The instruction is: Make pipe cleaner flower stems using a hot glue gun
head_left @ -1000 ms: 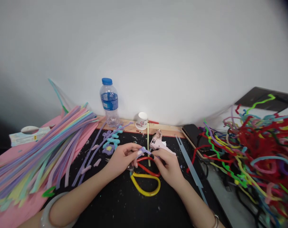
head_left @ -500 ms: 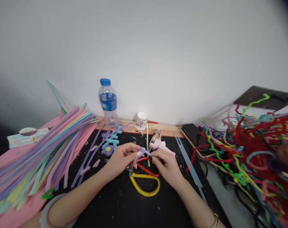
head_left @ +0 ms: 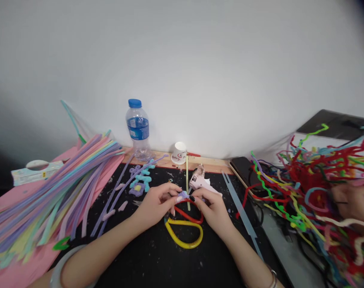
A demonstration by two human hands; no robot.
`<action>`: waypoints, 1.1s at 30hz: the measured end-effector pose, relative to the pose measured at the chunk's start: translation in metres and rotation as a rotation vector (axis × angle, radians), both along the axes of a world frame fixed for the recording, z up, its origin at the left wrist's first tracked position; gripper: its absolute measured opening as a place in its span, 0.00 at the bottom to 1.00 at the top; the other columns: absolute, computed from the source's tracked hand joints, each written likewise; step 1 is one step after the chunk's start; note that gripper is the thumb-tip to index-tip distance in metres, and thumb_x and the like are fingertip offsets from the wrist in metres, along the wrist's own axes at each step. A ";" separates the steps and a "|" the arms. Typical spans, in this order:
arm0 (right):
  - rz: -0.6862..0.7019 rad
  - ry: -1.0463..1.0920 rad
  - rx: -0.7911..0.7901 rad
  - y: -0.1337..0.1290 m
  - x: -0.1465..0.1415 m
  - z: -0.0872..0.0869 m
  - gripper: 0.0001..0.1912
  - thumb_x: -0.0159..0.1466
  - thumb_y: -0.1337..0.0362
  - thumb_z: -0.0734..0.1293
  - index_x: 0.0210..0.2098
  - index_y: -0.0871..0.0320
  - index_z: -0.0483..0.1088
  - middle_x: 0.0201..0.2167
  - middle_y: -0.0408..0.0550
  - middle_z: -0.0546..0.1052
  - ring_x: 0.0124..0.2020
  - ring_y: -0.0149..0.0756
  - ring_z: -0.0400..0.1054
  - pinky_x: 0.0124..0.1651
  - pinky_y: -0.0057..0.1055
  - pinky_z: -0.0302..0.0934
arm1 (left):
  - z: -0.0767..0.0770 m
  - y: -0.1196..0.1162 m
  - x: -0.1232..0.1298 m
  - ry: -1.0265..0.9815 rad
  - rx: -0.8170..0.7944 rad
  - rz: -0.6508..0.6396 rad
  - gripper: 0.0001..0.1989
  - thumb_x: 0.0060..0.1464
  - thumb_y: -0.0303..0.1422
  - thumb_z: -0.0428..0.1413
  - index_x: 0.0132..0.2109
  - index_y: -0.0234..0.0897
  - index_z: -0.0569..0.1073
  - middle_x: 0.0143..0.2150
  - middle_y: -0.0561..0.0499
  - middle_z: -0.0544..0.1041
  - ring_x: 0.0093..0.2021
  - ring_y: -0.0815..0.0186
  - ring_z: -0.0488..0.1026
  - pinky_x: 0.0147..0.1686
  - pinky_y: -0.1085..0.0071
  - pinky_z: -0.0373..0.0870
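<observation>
A small purple fuzzy piece is pinched between the fingertips of my left hand and my right hand, above the middle of the black mat. Just below my fingers lie scissors with a red handle loop and a yellow handle loop. Behind my right hand rests a pale pink glue gun. A turquoise fuzzy shape and a purple flower with a yellow centre lie behind my left hand.
Pastel fuzzy stems cover the left side. A water bottle and paper cup stand at the wall. On the right are a phone, a grey ruler, tangled stems and another person's hand.
My fingertips have drawn closer together around the purple piece, which now shows less. At the right, the other person's hand has come further into view and the tangled stems have shifted.
</observation>
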State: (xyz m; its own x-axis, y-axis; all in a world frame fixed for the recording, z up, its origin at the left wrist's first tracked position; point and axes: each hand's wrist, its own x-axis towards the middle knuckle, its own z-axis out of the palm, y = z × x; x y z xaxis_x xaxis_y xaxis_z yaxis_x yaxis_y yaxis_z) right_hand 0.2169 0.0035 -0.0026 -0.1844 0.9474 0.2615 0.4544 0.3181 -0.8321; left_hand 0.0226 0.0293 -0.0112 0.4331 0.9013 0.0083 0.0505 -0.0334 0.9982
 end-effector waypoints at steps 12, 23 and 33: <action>0.028 0.017 -0.031 0.003 0.001 -0.001 0.07 0.61 0.69 0.63 0.29 0.58 0.72 0.26 0.43 0.73 0.27 0.30 0.64 0.30 0.24 0.56 | 0.000 0.000 0.000 -0.022 0.004 -0.013 0.08 0.54 0.32 0.56 0.41 0.35 0.70 0.29 0.55 0.72 0.20 0.74 0.69 0.22 0.76 0.68; 0.035 0.140 -0.174 0.003 0.000 -0.001 0.07 0.60 0.65 0.64 0.27 0.60 0.70 0.22 0.41 0.67 0.23 0.28 0.57 0.26 0.25 0.51 | 0.003 0.003 -0.002 -0.106 -0.157 -0.051 0.10 0.52 0.34 0.58 0.40 0.35 0.70 0.26 0.55 0.72 0.18 0.76 0.67 0.18 0.81 0.60; 0.058 0.159 -0.217 0.003 0.000 0.000 0.07 0.60 0.65 0.63 0.26 0.59 0.68 0.19 0.38 0.61 0.21 0.27 0.52 0.23 0.25 0.46 | 0.005 0.001 -0.002 -0.142 -0.178 -0.104 0.08 0.52 0.32 0.59 0.38 0.35 0.70 0.27 0.57 0.73 0.18 0.76 0.68 0.18 0.81 0.61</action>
